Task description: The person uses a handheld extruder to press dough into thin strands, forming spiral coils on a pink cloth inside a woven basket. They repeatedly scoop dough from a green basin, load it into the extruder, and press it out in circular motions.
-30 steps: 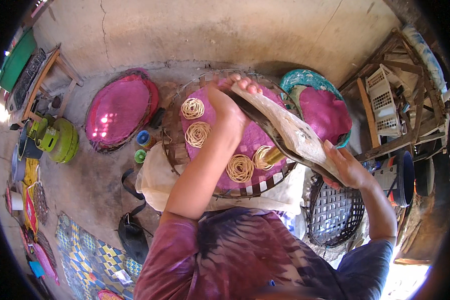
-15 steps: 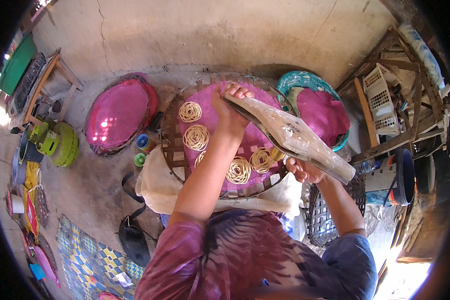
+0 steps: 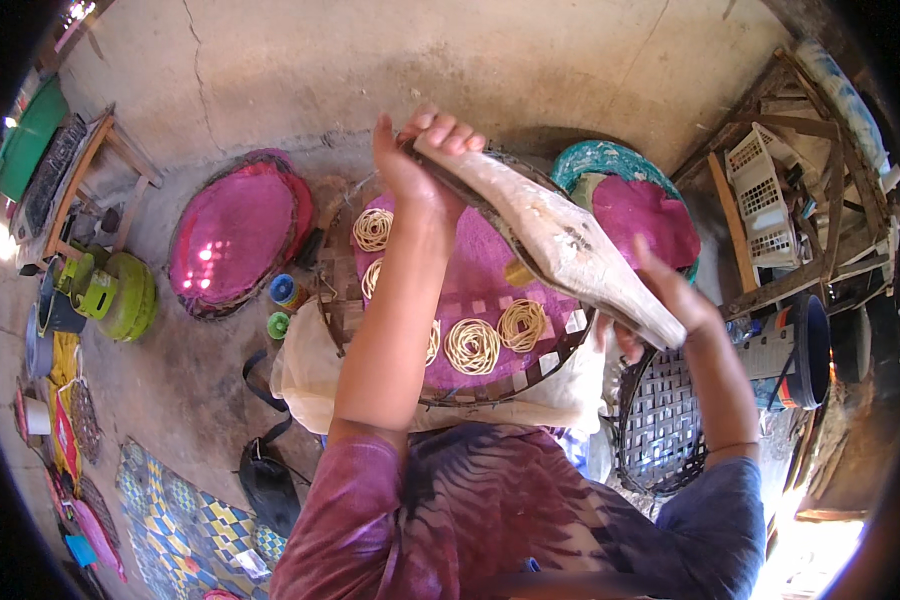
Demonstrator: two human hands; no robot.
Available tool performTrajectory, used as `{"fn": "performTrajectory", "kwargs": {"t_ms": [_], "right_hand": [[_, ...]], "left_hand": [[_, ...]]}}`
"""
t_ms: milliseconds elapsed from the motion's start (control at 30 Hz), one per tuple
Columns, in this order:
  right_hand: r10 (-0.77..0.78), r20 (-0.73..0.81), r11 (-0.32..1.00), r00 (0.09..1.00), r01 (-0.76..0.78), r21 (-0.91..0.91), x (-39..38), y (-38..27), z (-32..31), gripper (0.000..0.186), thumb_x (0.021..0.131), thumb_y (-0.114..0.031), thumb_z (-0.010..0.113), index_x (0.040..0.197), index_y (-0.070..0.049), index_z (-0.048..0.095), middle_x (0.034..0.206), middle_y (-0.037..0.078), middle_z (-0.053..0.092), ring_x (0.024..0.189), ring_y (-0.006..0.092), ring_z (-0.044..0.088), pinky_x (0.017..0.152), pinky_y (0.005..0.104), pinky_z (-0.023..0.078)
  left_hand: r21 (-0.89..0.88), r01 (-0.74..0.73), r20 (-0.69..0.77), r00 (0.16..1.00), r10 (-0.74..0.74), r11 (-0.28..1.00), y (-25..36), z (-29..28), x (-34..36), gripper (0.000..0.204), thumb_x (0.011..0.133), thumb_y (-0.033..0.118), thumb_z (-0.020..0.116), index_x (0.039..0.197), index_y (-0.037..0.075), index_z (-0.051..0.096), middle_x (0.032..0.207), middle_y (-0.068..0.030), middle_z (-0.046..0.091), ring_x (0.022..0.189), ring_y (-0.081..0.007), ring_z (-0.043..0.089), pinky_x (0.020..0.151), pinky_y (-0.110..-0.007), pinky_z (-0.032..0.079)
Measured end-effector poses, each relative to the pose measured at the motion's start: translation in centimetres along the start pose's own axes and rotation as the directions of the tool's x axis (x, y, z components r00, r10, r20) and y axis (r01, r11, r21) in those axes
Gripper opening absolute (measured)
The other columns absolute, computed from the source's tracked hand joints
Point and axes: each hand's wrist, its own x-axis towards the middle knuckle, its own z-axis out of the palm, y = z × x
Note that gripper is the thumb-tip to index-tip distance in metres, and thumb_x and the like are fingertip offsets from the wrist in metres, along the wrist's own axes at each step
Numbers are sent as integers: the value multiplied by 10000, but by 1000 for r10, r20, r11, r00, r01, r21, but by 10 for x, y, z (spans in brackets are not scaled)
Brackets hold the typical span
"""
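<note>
My left hand (image 3: 425, 165) is closed round the upper end of a long whitish, crusted wooden tool (image 3: 540, 225) with a dark edge, held slantwise over a round woven tray (image 3: 332, 315). My right hand (image 3: 670, 300) is at the tool's lower end with blurred, spread fingers; whether they touch it is unclear. A yellow cylinder (image 3: 518, 272) shows under the tool, partly hidden. Several pale coils of strands (image 3: 472, 346) lie on a pink mesh sheet (image 3: 480, 280) on the tray, some behind my left forearm.
A teal basin (image 3: 580, 155) with pink cloths stands right behind the tray; another pink-covered tray (image 3: 230, 230) lies left. A green gas cylinder (image 3: 125, 295) and black bag (image 3: 265, 480) are left. A wooden rack (image 3: 820, 200), dark woven basket (image 3: 665, 420) and bucket (image 3: 800, 350) are right.
My left hand and the tool have risen up and left from half a second ago. My right hand has moved from under the tool, its fingers now spread.
</note>
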Motion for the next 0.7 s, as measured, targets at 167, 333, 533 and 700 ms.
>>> {"fn": "performTrajectory", "kwargs": {"t_ms": [167,333,533,700], "right_hand": [[205,-454,867,867,-376,-326,-16,-28,2,731,949,-687,232,942,-53,595,591,32,510,454,106,465,413,286,396],[160,-627,778,762,-488,-396,-3,-38,11,718,967,-645,247,794,-30,576,514,28,453,394,114,423,379,280,365],[197,-674,759,712,-546,-355,-19,-50,11,700,972,-627,262,744,-33,554,503,34,457,381,118,423,362,284,352],[13,-771,734,637,-530,-425,-12,-49,11,723,927,-681,348,842,-2,579,546,41,494,410,114,485,343,273,363]], "left_hand": [[43,50,-266,963,-37,998,-48,-18,15,450,931,482,267,677,136,406,587,-16,406,546,-179,420,611,-358,382],[-21,38,-420,906,-44,999,-62,-42,27,362,879,400,285,645,142,385,565,-2,389,516,-165,404,587,-354,381],[-116,47,-442,892,-94,992,-62,-33,31,428,883,462,286,680,113,425,543,-27,384,487,-184,385,559,-361,361],[-7,36,-403,914,-36,999,-64,-11,39,251,793,332,335,612,161,373,522,13,354,469,-147,366,545,-331,364]]}}
